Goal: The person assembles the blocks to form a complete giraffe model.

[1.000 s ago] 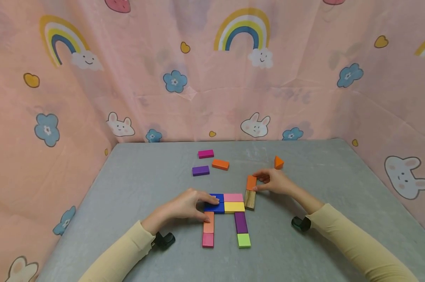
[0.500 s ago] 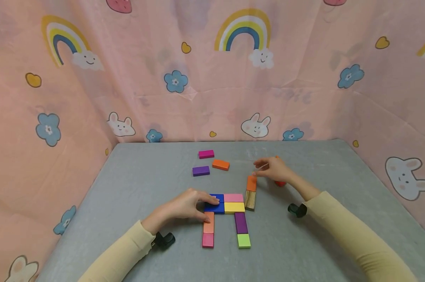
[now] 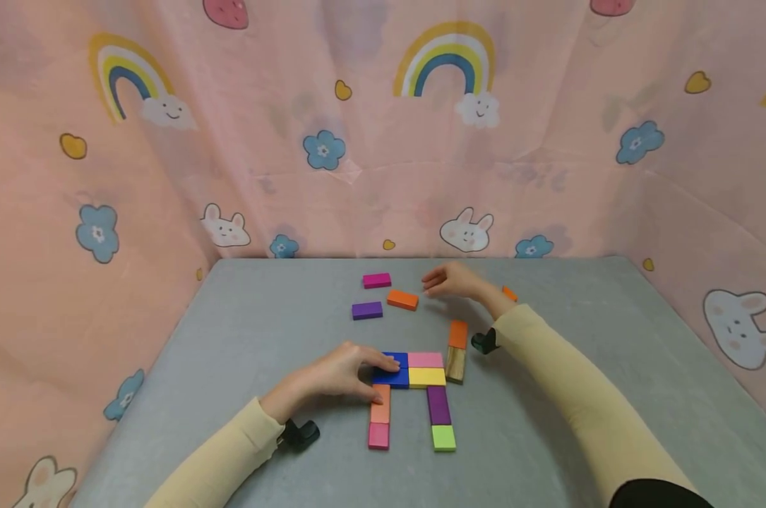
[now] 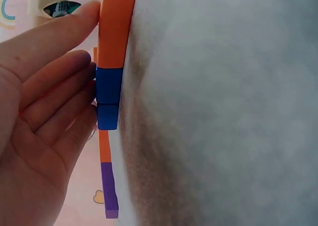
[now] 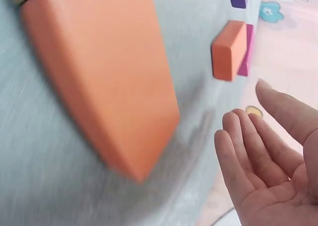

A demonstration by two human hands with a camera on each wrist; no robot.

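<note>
My left hand [image 3: 338, 370] rests on a flat block figure, fingers on its two blue blocks [image 3: 390, 381] and thumb on an orange block [image 3: 380, 413]. In the left wrist view its fingertips lie along those blocks' tops. Pink [image 3: 425, 360] and yellow [image 3: 427, 378] blocks adjoin the blue ones. Below are a rose-pink block [image 3: 378, 436] and a leg of purple [image 3: 438, 406] and lime-green [image 3: 444, 439] blocks. A bare-wood block [image 3: 456, 365] and an orange block [image 3: 458, 334] line the right side. My right hand [image 3: 455, 281], holding nothing, hovers right of a loose orange block [image 3: 402, 300].
Loose magenta [image 3: 377, 281] and purple [image 3: 367, 310] blocks lie at the back of the grey table [image 3: 274, 303]. Behind my right forearm an orange piece [image 3: 510, 293] is mostly hidden. A patterned pink curtain [image 3: 370, 204] stands along the table's back edge.
My right hand has let go of the orange block above the bare-wood one and moved back and left towards the loose blocks. My left hand has stayed on the figure.
</note>
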